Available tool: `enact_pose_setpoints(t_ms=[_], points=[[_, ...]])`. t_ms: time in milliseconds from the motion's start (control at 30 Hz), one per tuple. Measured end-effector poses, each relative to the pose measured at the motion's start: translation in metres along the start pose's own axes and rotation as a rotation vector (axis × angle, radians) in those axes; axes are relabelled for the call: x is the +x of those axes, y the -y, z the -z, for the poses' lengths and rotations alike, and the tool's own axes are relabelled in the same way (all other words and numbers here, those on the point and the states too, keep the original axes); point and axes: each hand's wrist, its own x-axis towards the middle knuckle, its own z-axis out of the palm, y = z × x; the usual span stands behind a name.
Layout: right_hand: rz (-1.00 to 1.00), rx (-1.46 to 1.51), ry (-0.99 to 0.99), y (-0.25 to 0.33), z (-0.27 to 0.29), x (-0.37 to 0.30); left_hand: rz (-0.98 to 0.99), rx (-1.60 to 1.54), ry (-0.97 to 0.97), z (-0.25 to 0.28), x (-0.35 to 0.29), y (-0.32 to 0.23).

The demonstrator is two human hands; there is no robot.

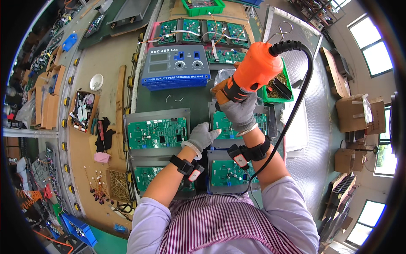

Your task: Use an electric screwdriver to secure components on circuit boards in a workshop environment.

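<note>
My right hand (240, 112), in a grey glove, grips an orange electric screwdriver (250, 73) with a black cable, held tip-down over a green circuit board (223, 122) on a grey metal plate. My left hand (202, 136), also gloved, rests with fingers spread on the left edge of that same board. Another green circuit board (157, 132) on a grey plate lies just left of my left hand. Two more boards (228, 172) lie nearer to me, partly hidden by my forearms. Both wrists wear black bands.
A blue machine front panel (176, 65) lies beyond the boards, with several green boards (198, 30) behind it. A green bin of screws (277, 86) sits at the right. A cardboard tray of small parts (82, 111) and red-handled pliers (100, 129) lie at the left.
</note>
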Motion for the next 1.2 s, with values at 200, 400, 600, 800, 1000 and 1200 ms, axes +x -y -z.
enact_pose_setpoints(t_ms=[200, 400, 600, 800, 1000, 1200], points=[[0.017, 0.002, 0.000, -0.003, 0.000, 0.004, -0.023, 0.017, -0.050, 0.000, -0.004, 0.002], [0.084, -0.114, 0.035, 0.003, 0.011, 0.002, 0.053, 0.015, 0.008, 0.002, -0.002, -0.001], [0.036, -0.049, 0.056, 0.004, 0.014, 0.003, 0.057, 0.021, -0.003, -0.001, 0.000, -0.004], [-0.073, 0.093, 0.025, 0.000, 0.006, -0.003, -0.200, -0.177, -0.354, -0.006, 0.036, 0.016], [0.006, -0.057, 0.136, 0.015, 0.015, -0.013, -0.223, -0.174, -0.170, -0.011, 0.051, 0.026], [0.138, -0.140, 0.236, 0.009, 0.011, -0.009, -0.248, -0.114, -0.105, -0.030, 0.056, 0.043]])
